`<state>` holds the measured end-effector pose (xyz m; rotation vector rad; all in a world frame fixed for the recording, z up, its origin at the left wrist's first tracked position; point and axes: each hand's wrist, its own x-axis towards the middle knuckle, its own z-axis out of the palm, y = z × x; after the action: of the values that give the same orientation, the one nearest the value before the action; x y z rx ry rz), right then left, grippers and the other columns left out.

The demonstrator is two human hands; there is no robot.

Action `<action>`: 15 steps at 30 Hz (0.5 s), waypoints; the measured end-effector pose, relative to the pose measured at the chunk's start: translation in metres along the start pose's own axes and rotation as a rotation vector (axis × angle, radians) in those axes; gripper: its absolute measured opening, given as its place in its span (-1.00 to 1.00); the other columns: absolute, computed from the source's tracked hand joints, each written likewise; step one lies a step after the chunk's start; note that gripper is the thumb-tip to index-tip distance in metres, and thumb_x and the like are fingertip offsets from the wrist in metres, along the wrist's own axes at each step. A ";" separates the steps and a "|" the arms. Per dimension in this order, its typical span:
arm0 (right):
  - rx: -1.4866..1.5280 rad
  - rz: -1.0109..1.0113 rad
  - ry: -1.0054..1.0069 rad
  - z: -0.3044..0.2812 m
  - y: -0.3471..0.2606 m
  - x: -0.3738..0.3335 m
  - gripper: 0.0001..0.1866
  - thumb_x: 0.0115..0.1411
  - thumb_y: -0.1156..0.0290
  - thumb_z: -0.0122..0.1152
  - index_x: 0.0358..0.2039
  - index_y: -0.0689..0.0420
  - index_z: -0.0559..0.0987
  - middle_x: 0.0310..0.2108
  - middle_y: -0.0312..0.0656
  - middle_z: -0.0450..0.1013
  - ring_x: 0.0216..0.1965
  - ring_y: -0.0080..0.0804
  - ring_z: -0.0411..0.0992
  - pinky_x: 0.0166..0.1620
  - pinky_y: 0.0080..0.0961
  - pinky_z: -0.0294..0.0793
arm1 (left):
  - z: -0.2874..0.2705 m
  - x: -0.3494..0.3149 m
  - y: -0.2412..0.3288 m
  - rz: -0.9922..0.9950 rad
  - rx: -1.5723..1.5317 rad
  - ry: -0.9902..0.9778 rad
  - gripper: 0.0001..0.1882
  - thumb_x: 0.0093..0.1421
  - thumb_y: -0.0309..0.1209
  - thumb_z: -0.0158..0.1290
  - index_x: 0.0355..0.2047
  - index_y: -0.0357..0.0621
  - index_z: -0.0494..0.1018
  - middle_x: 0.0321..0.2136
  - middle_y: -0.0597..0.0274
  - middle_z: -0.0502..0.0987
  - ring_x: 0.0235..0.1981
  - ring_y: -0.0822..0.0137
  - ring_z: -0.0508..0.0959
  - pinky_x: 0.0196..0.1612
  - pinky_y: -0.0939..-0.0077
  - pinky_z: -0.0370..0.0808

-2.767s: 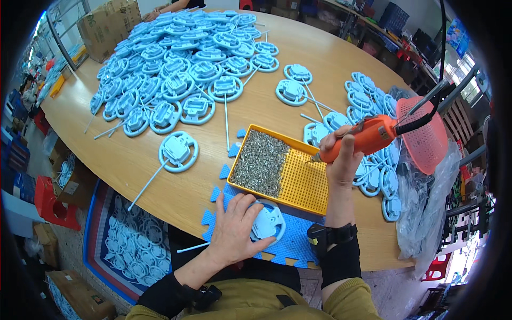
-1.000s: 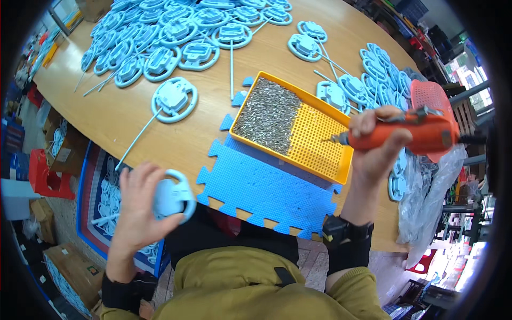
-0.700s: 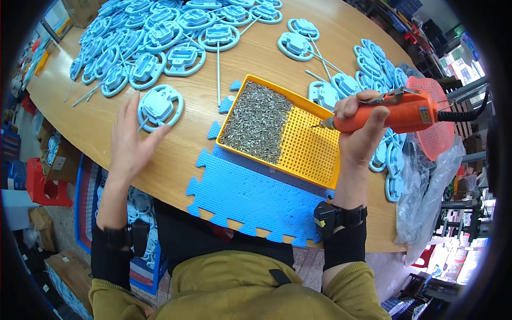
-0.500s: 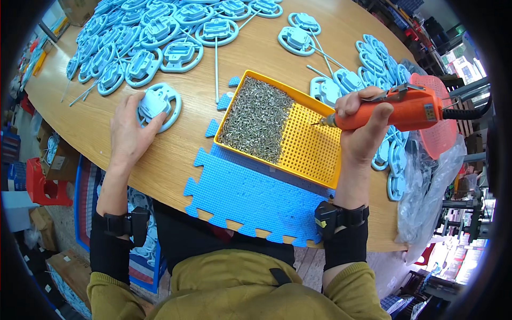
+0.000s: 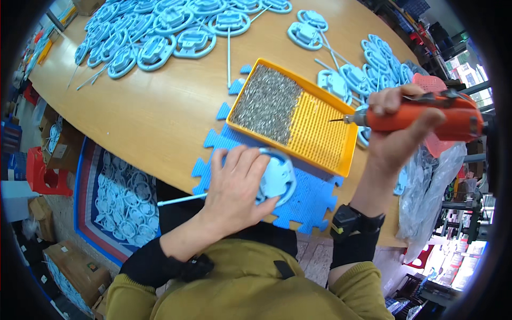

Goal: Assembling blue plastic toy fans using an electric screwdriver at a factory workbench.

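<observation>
My left hand [image 5: 234,184] grips a light blue round plastic part [image 5: 278,177] by its left side, over the blue foam mat [image 5: 309,194] at the near table edge. The part has a ring-like rim and a raised middle; its thin rod sticks out to the left past my wrist. My fingers cover much of its left half. In my right hand [image 5: 397,125] is an orange electric screwdriver [image 5: 453,114], its bit pointing left above the right side of a yellow tray [image 5: 348,166]. Small metal screws [image 5: 266,104] are heaped in the tray's left half.
Many similar blue parts [image 5: 173,18] lie piled at the far left, with more [image 5: 354,77] at the right. A red mesh basket [image 5: 429,84] and clear plastic bags [image 5: 426,197] are at the right edge. Below the table, a blue-edged bin [image 5: 80,213] holds more parts.
My left hand has brought the blue part from the left of the table toward me, onto the foam mat area. The screwdriver has shifted right in my right hand.
</observation>
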<state>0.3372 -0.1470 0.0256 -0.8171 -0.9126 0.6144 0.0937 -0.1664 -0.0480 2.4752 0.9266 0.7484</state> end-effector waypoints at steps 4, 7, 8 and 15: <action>0.046 0.018 -0.226 0.021 -0.018 -0.043 -0.25 -0.08 -0.45 0.05 -0.30 0.07 0.48 -0.63 -0.39 0.26 -0.63 -0.59 0.24 -0.47 -0.59 0.23 | 0.001 0.005 -0.001 -0.035 -0.038 -0.011 -0.36 -0.27 -0.25 0.30 -0.17 -0.21 0.31 -0.21 0.07 0.35 -0.12 0.07 0.34 -0.04 0.18 0.18; 0.067 -0.010 -0.293 0.034 -0.007 -0.068 -0.21 -0.05 -0.46 -0.05 -0.29 0.12 0.43 -0.64 -0.39 0.25 -0.67 -0.57 0.24 -0.55 -0.58 0.26 | 0.002 0.008 0.000 -0.045 -0.014 -0.037 -0.39 -0.27 -0.25 0.30 -0.20 -0.18 0.32 -0.29 0.12 0.33 -0.15 0.12 0.34 -0.09 0.22 0.17; 0.065 -0.027 -0.322 0.036 -0.004 -0.072 -0.22 -0.05 -0.46 -0.05 -0.30 0.13 0.41 -0.64 -0.38 0.25 -0.67 -0.57 0.24 -0.55 -0.58 0.26 | 0.002 0.007 0.001 -0.050 -0.014 -0.037 -0.39 -0.27 -0.25 0.30 -0.20 -0.18 0.32 -0.29 0.12 0.33 -0.15 0.12 0.34 -0.09 0.22 0.17; -0.087 0.094 -0.230 0.050 -0.001 -0.089 -0.27 -0.01 -0.41 -0.02 -0.33 0.13 0.32 -0.66 -0.33 0.21 -0.70 -0.54 0.22 -0.61 -0.58 0.26 | 0.004 0.003 0.003 -0.088 -0.014 -0.055 -0.40 -0.27 -0.27 0.28 -0.19 -0.18 0.32 -0.28 0.11 0.32 -0.13 0.11 0.33 -0.05 0.21 0.16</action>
<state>0.2510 -0.1973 0.0056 -0.8831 -1.1212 0.7661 0.0995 -0.1672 -0.0486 2.4128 0.9997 0.6525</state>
